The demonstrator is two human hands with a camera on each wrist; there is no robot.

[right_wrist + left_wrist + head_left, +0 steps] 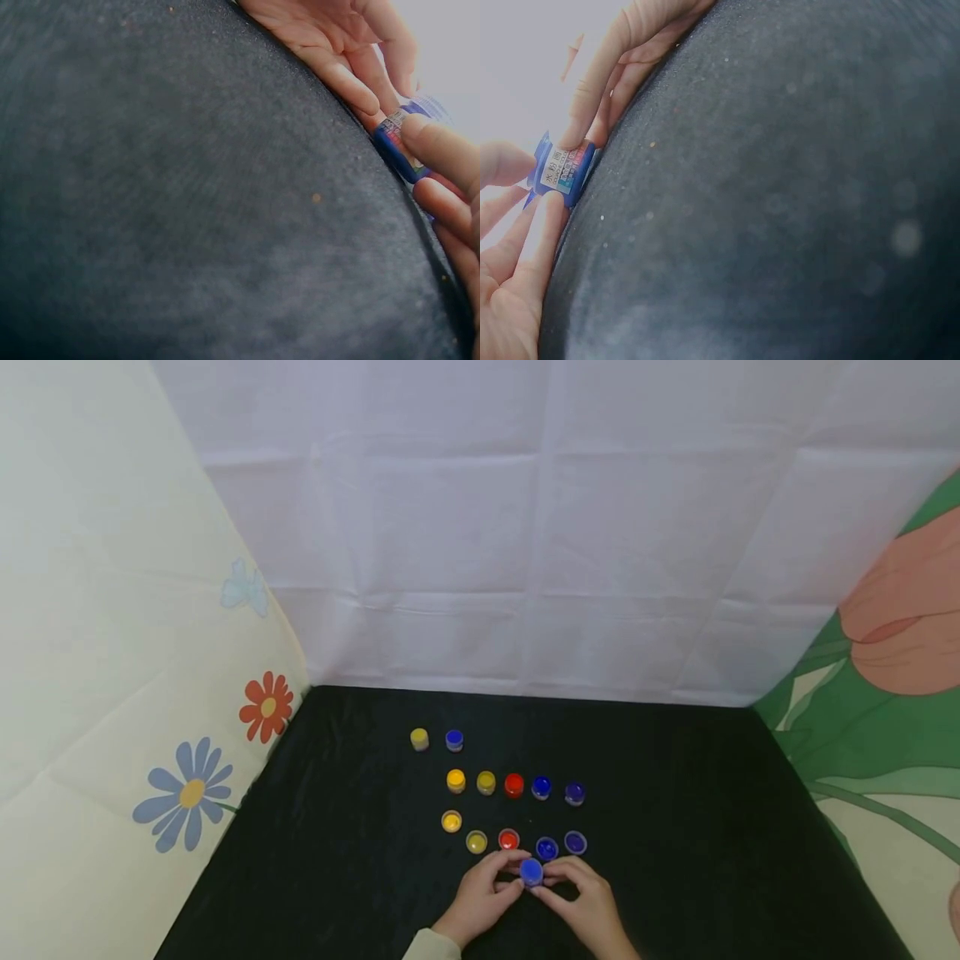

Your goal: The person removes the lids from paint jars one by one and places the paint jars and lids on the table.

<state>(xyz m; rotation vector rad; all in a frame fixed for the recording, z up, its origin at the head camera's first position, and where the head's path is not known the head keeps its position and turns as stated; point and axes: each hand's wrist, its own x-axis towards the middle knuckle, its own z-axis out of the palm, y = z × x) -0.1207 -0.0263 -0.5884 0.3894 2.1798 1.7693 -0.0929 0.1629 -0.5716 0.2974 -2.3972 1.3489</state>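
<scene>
A small blue paint jar (pixel 531 872) with a printed label is held between both hands, just in front of the nearest row of round pieces. My left hand (pixel 486 895) pinches its left side with thumb and fingers. From the other side my right hand (pixel 587 900) grips it the same way. The left wrist view shows the labelled jar (pixel 564 171) tipped on its side in the picture, fingers at both its ends. In the right wrist view fingers cover part of the jar (pixel 397 142). Whether its lid is fully seated, I cannot tell.
Behind the hands lie shallow round pieces, including a yellow-orange one (pixel 452 822) and a red one (pixel 508 839). Beyond them stands a row of jars, one red (pixel 513 786). A yellow-topped jar (pixel 419 739) and a blue-topped jar (pixel 454 740) stand farthest back on the black cloth (pixel 675 827).
</scene>
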